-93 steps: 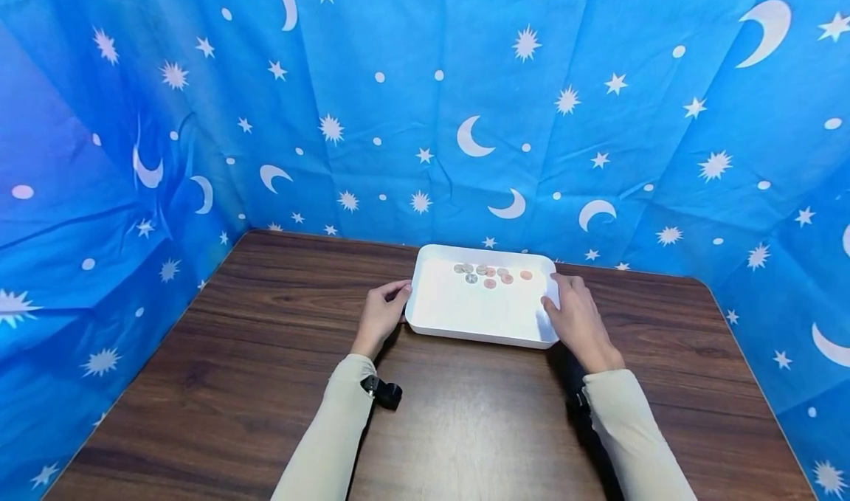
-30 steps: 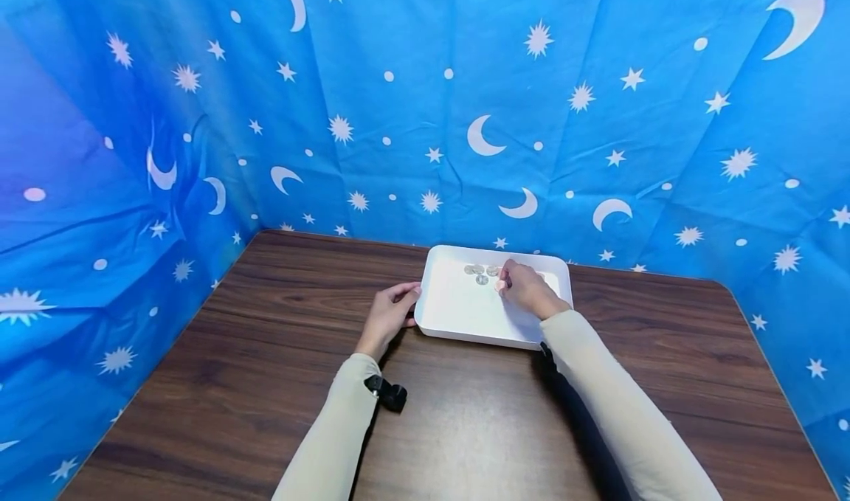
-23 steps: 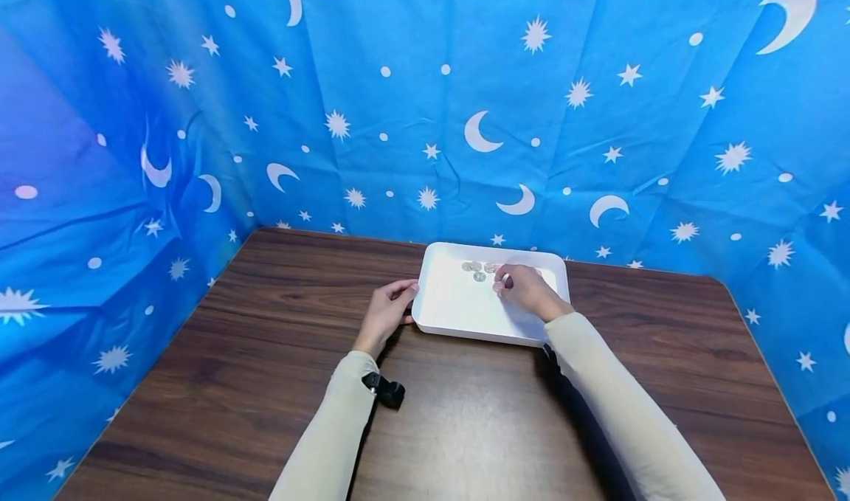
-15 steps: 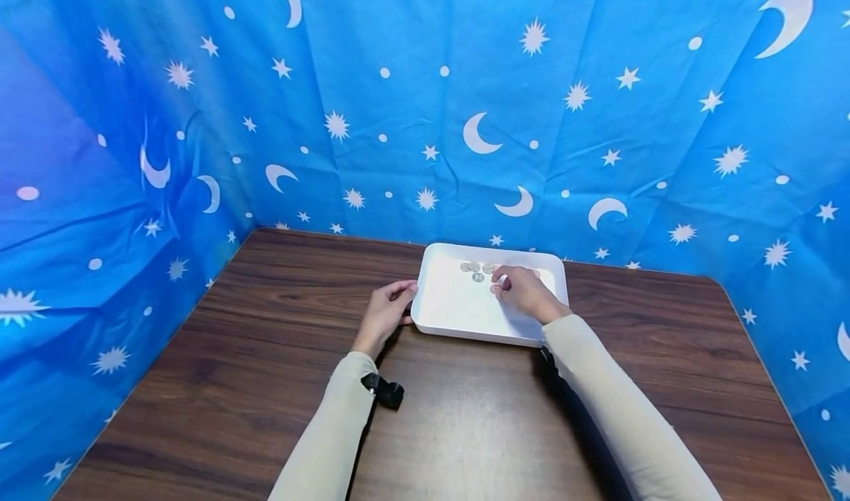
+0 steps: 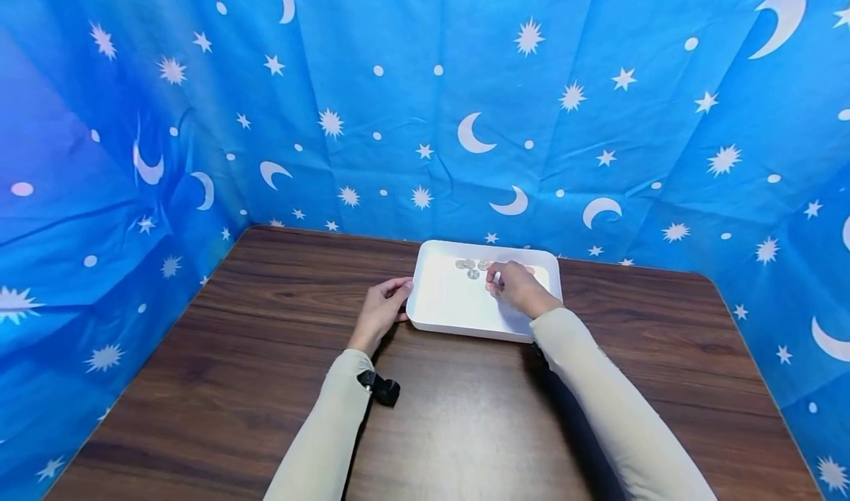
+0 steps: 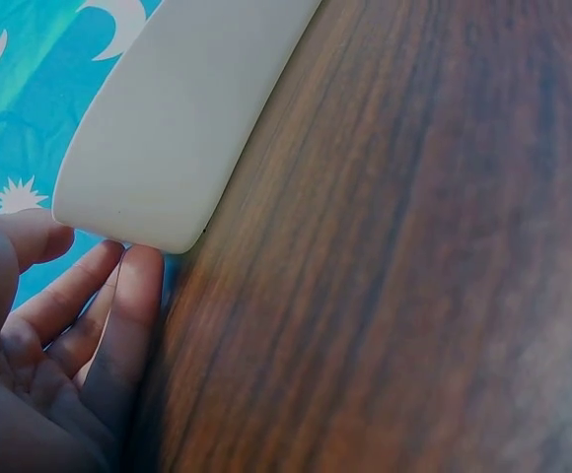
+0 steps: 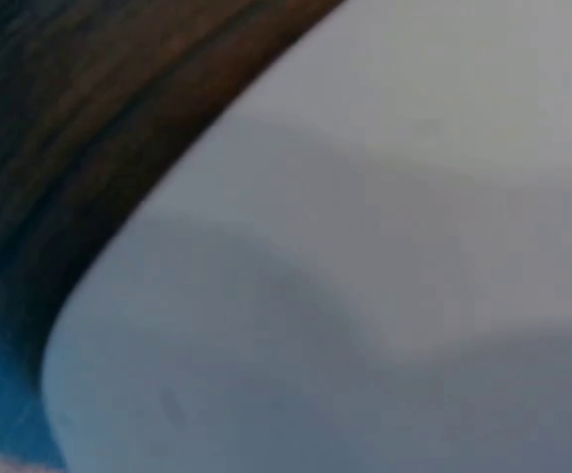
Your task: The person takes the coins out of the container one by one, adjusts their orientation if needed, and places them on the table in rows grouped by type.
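Note:
A white tray lies on the table with several coins in its far half. Silver-coloured coins show left of my right hand; a copper-coloured coin shows beyond it. My right hand is over the tray, fingers curled down and seemingly pinching a copper-coloured coin, mostly hidden by the fingertips. At the tray's left end my left hand holds the edge. In the left wrist view its thumb is at the rim and its fingers touch lower down. The right wrist view is blurred and shows mostly tray.
The dark wood-grain table extends around the tray. A blue cloth with white moons and stars hangs behind the table and at both sides. A black wrist camera sits on the left sleeve.
My right hand has left the tray's right edge and come in over the coins, where its fingertips have shifted only slightly in the last second. My left hand has stayed at the left edge.

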Motion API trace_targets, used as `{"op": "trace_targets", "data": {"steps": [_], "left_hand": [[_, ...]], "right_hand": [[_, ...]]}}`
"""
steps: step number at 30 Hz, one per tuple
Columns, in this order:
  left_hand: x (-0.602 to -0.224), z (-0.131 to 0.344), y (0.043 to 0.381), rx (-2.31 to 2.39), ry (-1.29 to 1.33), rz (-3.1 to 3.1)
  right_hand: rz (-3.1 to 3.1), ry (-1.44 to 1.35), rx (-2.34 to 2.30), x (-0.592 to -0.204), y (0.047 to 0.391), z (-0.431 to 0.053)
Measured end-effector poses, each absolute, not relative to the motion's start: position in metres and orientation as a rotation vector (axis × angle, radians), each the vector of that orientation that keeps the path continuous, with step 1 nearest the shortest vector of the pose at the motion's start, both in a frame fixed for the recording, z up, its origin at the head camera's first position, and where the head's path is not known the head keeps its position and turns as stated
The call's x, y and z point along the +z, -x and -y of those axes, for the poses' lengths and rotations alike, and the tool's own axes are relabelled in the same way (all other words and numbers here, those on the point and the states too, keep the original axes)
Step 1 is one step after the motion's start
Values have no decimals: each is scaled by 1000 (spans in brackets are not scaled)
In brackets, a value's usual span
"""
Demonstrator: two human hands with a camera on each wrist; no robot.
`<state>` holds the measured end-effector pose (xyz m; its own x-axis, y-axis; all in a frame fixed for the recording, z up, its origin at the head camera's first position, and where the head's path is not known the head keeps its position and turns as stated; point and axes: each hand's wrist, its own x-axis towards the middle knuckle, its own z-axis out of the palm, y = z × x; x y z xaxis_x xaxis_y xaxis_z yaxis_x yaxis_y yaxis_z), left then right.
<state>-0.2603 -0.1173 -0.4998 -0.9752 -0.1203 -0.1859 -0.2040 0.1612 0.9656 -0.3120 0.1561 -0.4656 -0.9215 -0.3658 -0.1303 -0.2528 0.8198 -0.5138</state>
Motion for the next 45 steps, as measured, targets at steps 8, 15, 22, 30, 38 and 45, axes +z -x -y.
{"op": "trace_targets", "data": {"steps": [8, 15, 22, 30, 38, 45], "left_hand": [[-505, 117, 260, 1971, 332, -2311], [-502, 118, 259, 2003, 297, -2322], [-502, 121, 256, 1994, 276, -2344], [-500, 121, 257, 1996, 262, -2340], [-500, 119, 256, 1966, 257, -2366], [-500, 119, 256, 1966, 269, -2365]], "right_hand": [[-2740, 510, -746, -464, 306, -162], [-2744, 582, -846, -466, 300, -167], [-2790, 703, -814, -466, 295, -167], [-2894, 715, -685, -468, 293, -167], [-2889, 794, -606, -465, 289, -171], [-2925, 777, -629, -462, 284, -170]]}}
